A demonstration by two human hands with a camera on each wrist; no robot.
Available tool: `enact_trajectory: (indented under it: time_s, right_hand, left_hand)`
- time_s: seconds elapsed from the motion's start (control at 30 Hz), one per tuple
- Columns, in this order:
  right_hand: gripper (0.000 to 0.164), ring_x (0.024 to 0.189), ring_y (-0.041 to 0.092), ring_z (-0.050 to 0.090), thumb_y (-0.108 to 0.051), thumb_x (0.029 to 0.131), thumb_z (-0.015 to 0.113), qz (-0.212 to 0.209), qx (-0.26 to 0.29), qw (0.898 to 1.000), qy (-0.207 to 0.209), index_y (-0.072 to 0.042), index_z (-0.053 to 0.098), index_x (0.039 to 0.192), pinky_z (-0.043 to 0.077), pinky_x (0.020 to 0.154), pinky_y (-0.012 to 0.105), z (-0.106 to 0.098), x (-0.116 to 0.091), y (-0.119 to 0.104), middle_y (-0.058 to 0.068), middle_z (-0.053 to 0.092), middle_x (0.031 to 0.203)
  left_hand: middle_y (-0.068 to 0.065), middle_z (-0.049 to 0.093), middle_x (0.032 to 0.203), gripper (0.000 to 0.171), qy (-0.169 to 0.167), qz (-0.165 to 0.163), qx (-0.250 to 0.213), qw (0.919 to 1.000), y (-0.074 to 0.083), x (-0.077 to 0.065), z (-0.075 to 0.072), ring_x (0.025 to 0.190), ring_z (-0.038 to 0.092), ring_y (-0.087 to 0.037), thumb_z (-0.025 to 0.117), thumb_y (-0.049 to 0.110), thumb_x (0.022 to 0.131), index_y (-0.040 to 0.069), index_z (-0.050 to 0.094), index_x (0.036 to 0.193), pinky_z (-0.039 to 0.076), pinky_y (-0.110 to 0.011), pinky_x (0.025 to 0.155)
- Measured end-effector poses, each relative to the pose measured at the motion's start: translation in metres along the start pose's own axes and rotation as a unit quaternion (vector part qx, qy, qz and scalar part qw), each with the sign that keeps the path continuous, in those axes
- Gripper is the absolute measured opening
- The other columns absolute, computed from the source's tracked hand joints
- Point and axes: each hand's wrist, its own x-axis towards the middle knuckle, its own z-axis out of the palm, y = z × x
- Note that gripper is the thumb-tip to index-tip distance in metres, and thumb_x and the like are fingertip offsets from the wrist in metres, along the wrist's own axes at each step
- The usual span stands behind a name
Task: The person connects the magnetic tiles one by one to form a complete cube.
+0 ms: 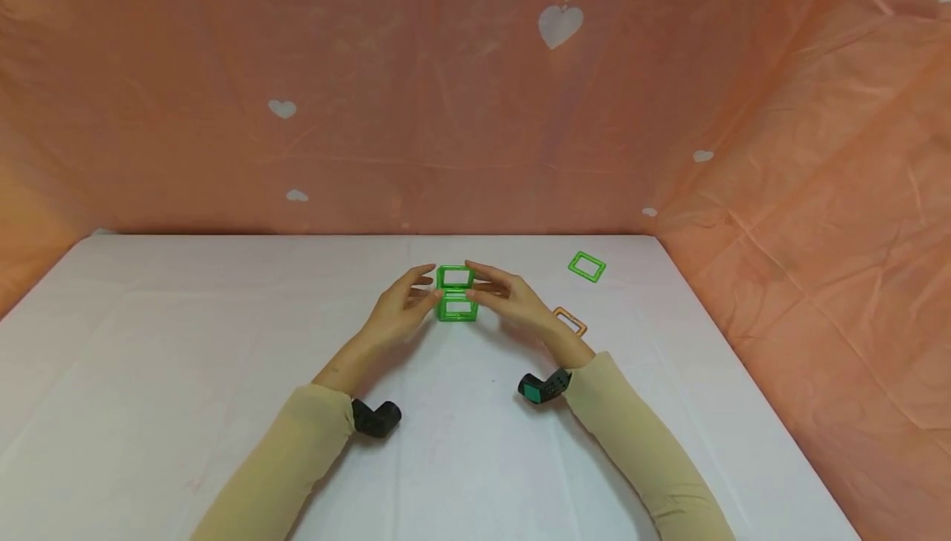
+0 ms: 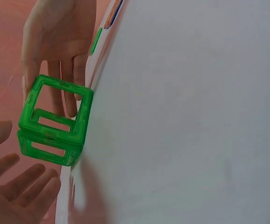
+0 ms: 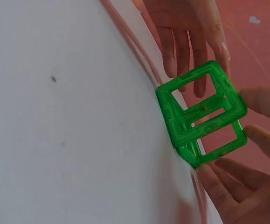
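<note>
Several green square-framed magnetic tiles (image 1: 457, 317) stand joined in an open box shape between the two hands on the white table. My left hand (image 1: 397, 308) is on the left side, its fingers spread; in the left wrist view its thumb and fingertips are just off the green frames. On the other side, my right hand (image 1: 520, 303) has its fingers nearly straight. Its thumb and fingertips (image 3: 260, 100) touch the frame edges and corners in the right wrist view. Neither hand wraps round the frames.
A loose green tile (image 1: 587, 267) lies at the back right of the white table (image 1: 186, 343). Nearer the right wrist, an orange tile (image 1: 572, 320) is partly covered by it. Orange cloth (image 1: 416, 111) with white hearts hangs behind and to the right.
</note>
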Motion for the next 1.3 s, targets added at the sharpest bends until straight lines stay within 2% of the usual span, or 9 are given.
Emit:
enact_trajectory:
  time_s: [0.17,0.37,0.53,0.77,1.03,1.2,1.3]
  right_hand:
    - [0.057,0.129,0.036,0.048,-0.015,0.095,0.059,-0.005,-0.002,1.0,-0.001,-0.007,0.037,0.147,0.04,0.105,0.05,-0.003,-0.004,0.0,0.02,0.042,0.147]
    - [0.058,0.134,0.035,0.043,-0.018,0.096,0.058,0.008,-0.024,1.0,-0.005,-0.008,0.036,0.148,0.038,0.107,0.051,-0.01,-0.012,-0.003,0.019,0.038,0.15]
    - [0.059,0.135,0.032,0.041,-0.021,0.094,0.061,0.017,-0.031,0.999,0.004,-0.009,0.038,0.147,0.037,0.108,0.049,-0.019,-0.02,0.0,0.015,0.039,0.15]
    - [0.061,0.135,0.034,0.043,-0.02,0.093,0.063,0.022,-0.037,0.999,0.011,-0.006,0.039,0.146,0.039,0.106,0.047,-0.03,-0.029,0.006,0.018,0.04,0.149]
    - [0.061,0.134,0.035,0.042,-0.021,0.092,0.064,0.052,-0.055,0.997,0.024,-0.007,0.039,0.146,0.042,0.104,0.048,-0.043,-0.041,0.01,0.019,0.041,0.148]
    - [0.06,0.132,0.035,0.046,-0.023,0.091,0.066,0.07,-0.066,0.995,0.035,-0.008,0.043,0.144,0.043,0.103,0.048,-0.05,-0.05,0.013,0.017,0.043,0.147]
    - [0.06,0.13,0.036,0.048,-0.021,0.088,0.069,0.06,-0.074,0.994,0.046,-0.005,0.046,0.141,0.041,0.104,0.049,-0.055,-0.056,0.015,0.018,0.047,0.144]
  left_hand:
    - [-0.022,0.042,0.145,0.054,-0.017,0.029,0.016,0.9993,-0.003,0.004,-0.001,0.128,0.047,-0.04,0.053,0.019,0.099,0.004,0.034,0.147,0.042,-0.049,0.104]
    - [-0.024,0.038,0.147,0.055,-0.022,0.02,0.027,0.9992,-0.002,0.006,-0.001,0.127,0.048,-0.041,0.051,0.022,0.1,0.007,0.032,0.149,0.042,-0.048,0.103]
    - [-0.025,0.037,0.148,0.054,-0.018,0.027,0.028,0.9991,-0.002,0.007,-0.002,0.126,0.049,-0.042,0.051,0.021,0.1,0.007,0.032,0.149,0.042,-0.048,0.104]
    - [-0.025,0.034,0.149,0.056,-0.03,0.024,0.028,0.9989,-0.005,0.007,-0.002,0.129,0.047,-0.04,0.05,0.023,0.101,0.007,0.03,0.15,0.04,-0.047,0.105]
    - [-0.024,0.033,0.151,0.057,-0.048,0.017,0.024,0.9984,-0.005,0.009,-0.002,0.129,0.047,-0.039,0.05,0.027,0.101,0.015,0.029,0.152,0.038,-0.048,0.107]
    - [-0.024,0.035,0.15,0.057,-0.045,0.027,0.031,0.9982,-0.007,0.011,-0.001,0.128,0.048,-0.04,0.051,0.026,0.1,0.011,0.029,0.151,0.038,-0.05,0.106]
    - [-0.024,0.035,0.15,0.057,-0.041,0.04,0.036,0.9977,-0.007,0.011,0.0,0.128,0.047,-0.041,0.051,0.024,0.1,0.008,0.028,0.151,0.038,-0.05,0.106]
